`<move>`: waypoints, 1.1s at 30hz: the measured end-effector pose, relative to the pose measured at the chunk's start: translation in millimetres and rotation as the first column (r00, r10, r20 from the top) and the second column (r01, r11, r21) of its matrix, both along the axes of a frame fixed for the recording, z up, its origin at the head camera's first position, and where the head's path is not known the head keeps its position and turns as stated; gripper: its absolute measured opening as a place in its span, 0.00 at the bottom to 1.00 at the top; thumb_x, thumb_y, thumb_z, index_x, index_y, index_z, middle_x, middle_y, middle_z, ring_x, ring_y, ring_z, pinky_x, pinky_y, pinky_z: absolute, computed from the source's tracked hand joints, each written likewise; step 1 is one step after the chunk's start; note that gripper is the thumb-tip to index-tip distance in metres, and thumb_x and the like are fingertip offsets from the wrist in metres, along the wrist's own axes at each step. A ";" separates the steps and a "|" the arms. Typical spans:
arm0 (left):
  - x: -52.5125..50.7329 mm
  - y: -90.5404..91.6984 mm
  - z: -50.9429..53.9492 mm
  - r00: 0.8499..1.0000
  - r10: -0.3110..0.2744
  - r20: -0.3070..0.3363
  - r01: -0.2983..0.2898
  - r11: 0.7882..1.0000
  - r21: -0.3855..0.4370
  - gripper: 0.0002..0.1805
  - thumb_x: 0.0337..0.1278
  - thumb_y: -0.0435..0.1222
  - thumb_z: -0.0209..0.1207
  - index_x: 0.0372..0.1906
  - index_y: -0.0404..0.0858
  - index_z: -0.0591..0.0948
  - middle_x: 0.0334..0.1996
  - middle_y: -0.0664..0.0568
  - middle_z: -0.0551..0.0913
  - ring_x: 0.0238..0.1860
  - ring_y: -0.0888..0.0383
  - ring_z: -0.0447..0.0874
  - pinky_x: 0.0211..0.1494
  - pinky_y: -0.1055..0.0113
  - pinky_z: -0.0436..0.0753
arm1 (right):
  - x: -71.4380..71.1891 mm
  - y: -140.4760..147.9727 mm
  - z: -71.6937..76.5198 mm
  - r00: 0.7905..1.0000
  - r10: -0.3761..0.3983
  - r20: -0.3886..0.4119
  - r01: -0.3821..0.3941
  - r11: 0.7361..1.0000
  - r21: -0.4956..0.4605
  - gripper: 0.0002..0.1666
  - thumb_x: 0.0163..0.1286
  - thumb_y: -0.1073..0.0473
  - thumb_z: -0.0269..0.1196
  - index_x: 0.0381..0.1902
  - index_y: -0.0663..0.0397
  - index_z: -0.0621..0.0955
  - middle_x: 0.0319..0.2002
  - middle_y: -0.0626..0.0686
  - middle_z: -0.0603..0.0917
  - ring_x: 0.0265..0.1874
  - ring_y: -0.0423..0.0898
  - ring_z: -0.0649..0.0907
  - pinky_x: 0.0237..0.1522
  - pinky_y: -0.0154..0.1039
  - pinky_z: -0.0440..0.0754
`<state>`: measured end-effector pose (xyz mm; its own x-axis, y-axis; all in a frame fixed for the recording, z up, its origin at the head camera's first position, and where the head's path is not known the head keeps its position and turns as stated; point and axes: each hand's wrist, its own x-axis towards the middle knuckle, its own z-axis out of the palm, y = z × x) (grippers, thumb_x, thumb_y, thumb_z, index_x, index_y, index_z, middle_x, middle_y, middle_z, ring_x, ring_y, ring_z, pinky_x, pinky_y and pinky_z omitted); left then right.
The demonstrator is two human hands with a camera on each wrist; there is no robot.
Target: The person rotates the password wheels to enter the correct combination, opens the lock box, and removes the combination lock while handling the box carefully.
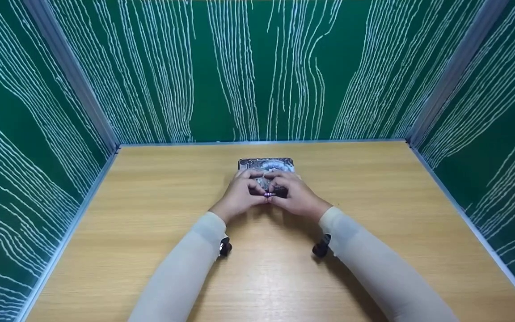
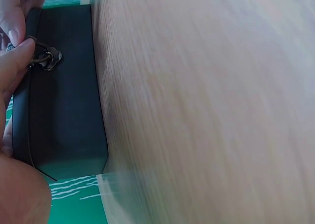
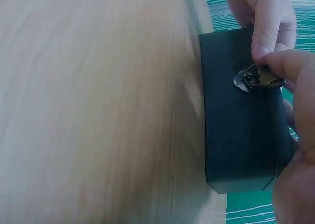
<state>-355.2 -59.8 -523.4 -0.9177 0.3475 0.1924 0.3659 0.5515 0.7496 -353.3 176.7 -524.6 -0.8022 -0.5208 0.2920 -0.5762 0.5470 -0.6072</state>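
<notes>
Fingers (image 1: 253, 172) on both the left hand (image 1: 239, 193) and right hand (image 1: 298, 194) are drawn in narrow, tips pinching a little brass-coloured catch (image 3: 267, 78) on the near face of a dark box (image 3: 236, 130). Makes sense to me, something that tiny only has room for fingertips. Other fingers lie over the patterned top (image 1: 277, 165), probably to keep it steady. Box sits toward the far part of the desk (image 1: 172, 232), near face square to the person, I guess so both hands reach it equally. Green wall (image 1: 204, 112) behind that.
</notes>
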 end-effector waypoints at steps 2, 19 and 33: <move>0.7 0.4 0.4 1.000 0.001 -0.010 -0.001 1.000 -0.005 0.09 0.59 0.42 0.85 0.34 0.44 0.96 0.76 0.54 0.82 0.85 0.45 0.67 0.94 0.47 0.59 | 0.0 -0.1 0.0 1.000 0.002 -0.012 -0.002 1.000 -0.005 0.08 0.75 0.54 0.77 0.45 0.46 0.87 0.78 0.54 0.82 0.83 0.65 0.74 0.88 0.71 0.59; 0.5 1.0 0.2 1.000 0.014 0.024 -0.015 1.000 0.007 0.08 0.59 0.43 0.85 0.34 0.46 0.96 0.77 0.55 0.82 0.87 0.46 0.65 0.95 0.47 0.57 | 0.6 0.9 -0.6 1.000 -0.004 -0.002 0.004 1.000 -0.001 0.11 0.75 0.53 0.78 0.48 0.48 0.87 0.79 0.53 0.82 0.83 0.64 0.73 0.89 0.70 0.60; 0.7 0.5 -0.2 1.000 0.000 -0.005 0.000 1.000 0.016 0.09 0.58 0.41 0.86 0.35 0.44 0.96 0.77 0.53 0.82 0.86 0.45 0.66 0.95 0.46 0.57 | 0.8 1.8 0.1 1.000 0.011 0.003 -0.010 1.000 -0.020 0.07 0.75 0.54 0.77 0.44 0.46 0.88 0.79 0.54 0.82 0.83 0.65 0.73 0.88 0.72 0.59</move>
